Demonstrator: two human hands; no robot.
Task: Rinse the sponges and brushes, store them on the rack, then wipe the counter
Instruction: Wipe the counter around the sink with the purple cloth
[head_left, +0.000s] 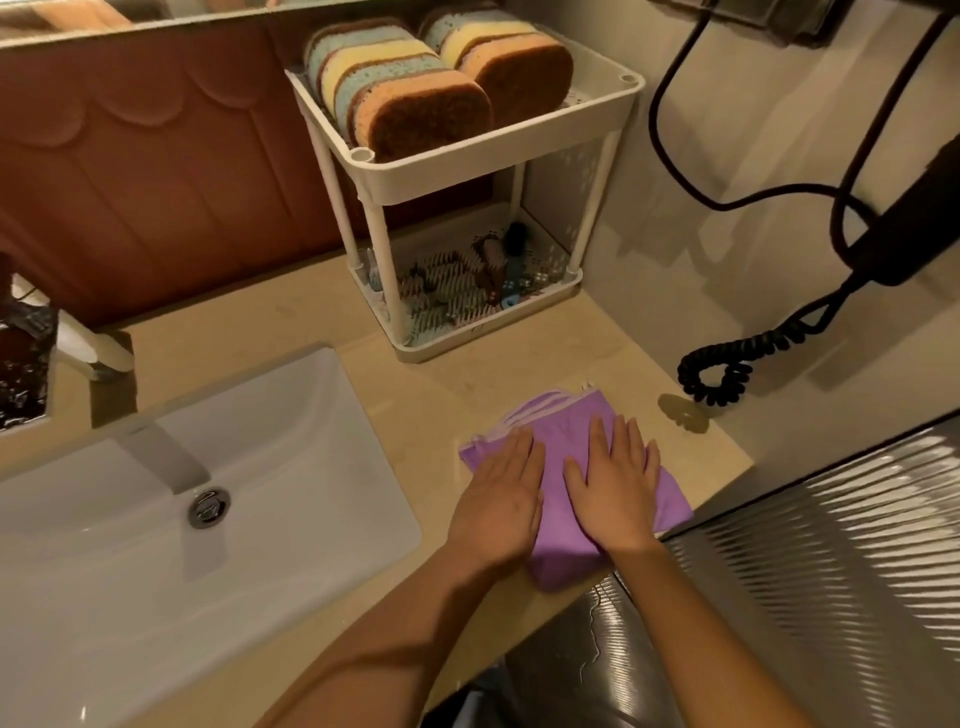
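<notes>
A folded purple cloth (561, 431) lies on the beige counter (426, 410) right of the sink. My left hand (501, 499) presses flat on the cloth's left part, fingers straight. My right hand (613, 483) lies flat on its right part, fingers straight. Behind the cloth stands a white two-tier rack (467, 171). Several striped sponges (410, 93) stand on edge in its top tray. Several brushes (457, 286) lie in its bottom tray.
A white basin (291, 415) with a chrome drain (209, 506) fills the left; a faucet (104, 358) rises behind it. A black coiled cord (727, 364) and a wall-hung hair dryer (904, 234) are at the right. A small puddle (683, 413) lies beside the cloth.
</notes>
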